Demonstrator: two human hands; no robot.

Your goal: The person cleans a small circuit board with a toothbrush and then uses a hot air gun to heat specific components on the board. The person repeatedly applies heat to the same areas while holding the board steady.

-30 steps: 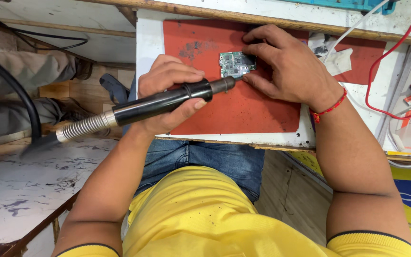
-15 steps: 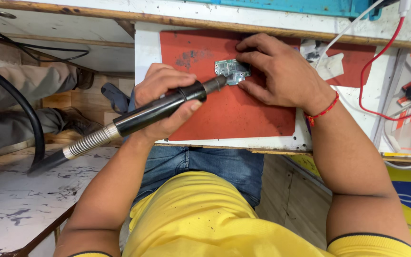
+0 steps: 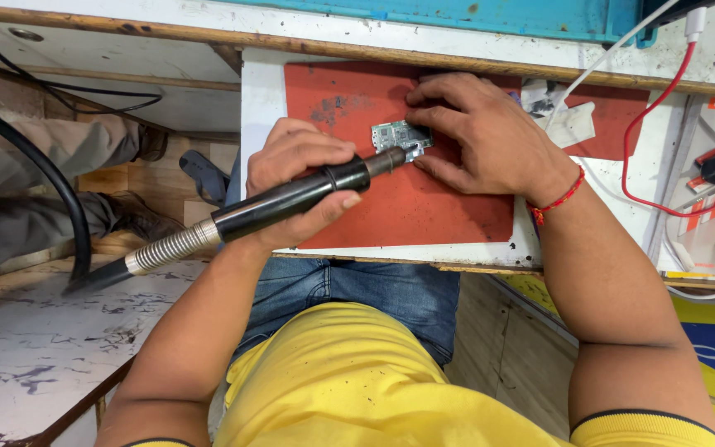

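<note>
My left hand (image 3: 299, 182) grips a black hot-air wand (image 3: 291, 203) with a silver coiled spring at its rear. Its metal nozzle points at a small green circuit board (image 3: 397, 137) lying on a red work mat (image 3: 424, 207). My right hand (image 3: 482, 136) rests flat on the mat with its fingers pressing the board's far and right edges. A red thread band circles my right wrist. Part of the board is hidden under those fingers.
A thick black hose (image 3: 59, 199) trails off the wand to the left. Red and white cables (image 3: 635, 141) run down the right side of the white bench. Another person's legs and shoe (image 3: 59, 165) are at left. A teal panel (image 3: 490, 15) lines the back edge.
The view has shifted slightly, so the hands and board sit a little lower in the picture. Both hands keep the same grip and the wand still points at the board.
</note>
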